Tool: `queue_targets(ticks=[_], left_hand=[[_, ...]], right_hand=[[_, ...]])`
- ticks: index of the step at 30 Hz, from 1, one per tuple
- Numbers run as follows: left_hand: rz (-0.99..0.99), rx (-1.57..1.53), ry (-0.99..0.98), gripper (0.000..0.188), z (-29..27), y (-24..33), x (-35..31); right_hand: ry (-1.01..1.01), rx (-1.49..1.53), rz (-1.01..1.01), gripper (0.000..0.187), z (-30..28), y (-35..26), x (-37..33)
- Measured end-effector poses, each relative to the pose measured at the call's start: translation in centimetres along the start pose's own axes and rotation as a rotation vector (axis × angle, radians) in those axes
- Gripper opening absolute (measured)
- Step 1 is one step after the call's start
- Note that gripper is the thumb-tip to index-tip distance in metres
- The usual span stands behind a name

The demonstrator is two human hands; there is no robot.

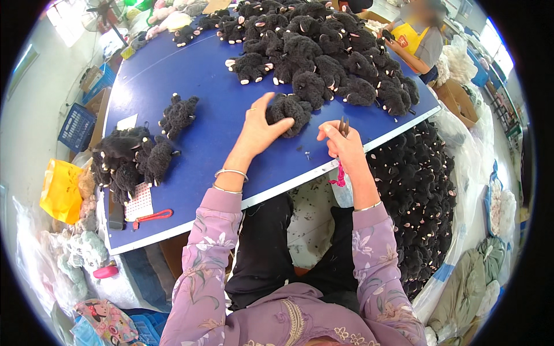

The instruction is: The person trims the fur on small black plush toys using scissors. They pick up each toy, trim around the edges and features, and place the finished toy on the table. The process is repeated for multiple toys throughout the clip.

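My left hand (pixel 259 128) is at the left side of a black plush toy (pixel 294 118) at the near edge of the pile. Its thumb and forefinger are spread in a C; the thumb lies against the fluffy fabric. In my right hand (pixel 346 149) are small dark thread snips (pixel 344 126), blades pointing up and away from me. A bright pink cord (pixel 340 175) hangs below that hand. The right hand is apart from the toy, over the table's near edge. Tiny dark scraps (pixel 307 155) lie between the hands.
The blue table (pixel 213 115) bears a big heap of black plush toys (pixel 323 46) and a smaller group (pixel 130 155) at left. A red strap (pixel 154 216) lies near the left corner. Many more black toys (pixel 412 196) fill a bag at right. A person (pixel 418 43) works at the far right.
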State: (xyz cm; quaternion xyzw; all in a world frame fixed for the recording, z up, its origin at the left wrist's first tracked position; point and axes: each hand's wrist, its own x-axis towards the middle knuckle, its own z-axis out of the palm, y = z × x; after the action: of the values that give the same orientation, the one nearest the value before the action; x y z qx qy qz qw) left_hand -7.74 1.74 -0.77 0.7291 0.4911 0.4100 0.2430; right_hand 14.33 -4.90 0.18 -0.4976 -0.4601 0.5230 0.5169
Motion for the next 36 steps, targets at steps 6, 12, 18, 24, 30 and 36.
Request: queue_targets(ticks=[6, 12, 18, 24, 30, 36], left_hand=[[-0.045, -0.162, -0.142, 0.038, 1.1, 1.1, -0.9], [-0.206, -0.504, -0.218, 0.033, 1.4, 1.0, -0.9], [-0.304, -0.762, -0.187, 0.027, 0.8, 1.3, -1.0], [-0.282, -0.887, -0.417, 0.061, -0.7, 3.0, -1.4], [-0.275, -0.547, -0.628, 0.054, 0.5, 5.2, -2.5], [-0.363, -0.591, -0.771, 0.025, 1.0, 4.8, -2.6]], right_hand=[[0.054, -0.425, -0.305, 0.056, 1.8, 0.2, -0.5], [-0.137, -0.435, -0.308, 0.080, 3.0, -1.1, -2.0], [-0.063, -0.458, -0.496, 0.059, 4.1, -0.1, -1.8], [0.258, -0.052, -0.099, 0.026, 1.7, -0.2, -0.3], [0.267, -0.043, -0.153, 0.030, 1.2, 0.3, 0.0], [0.141, 0.014, -0.109, 0.031, 0.9, -0.6, -0.6]])
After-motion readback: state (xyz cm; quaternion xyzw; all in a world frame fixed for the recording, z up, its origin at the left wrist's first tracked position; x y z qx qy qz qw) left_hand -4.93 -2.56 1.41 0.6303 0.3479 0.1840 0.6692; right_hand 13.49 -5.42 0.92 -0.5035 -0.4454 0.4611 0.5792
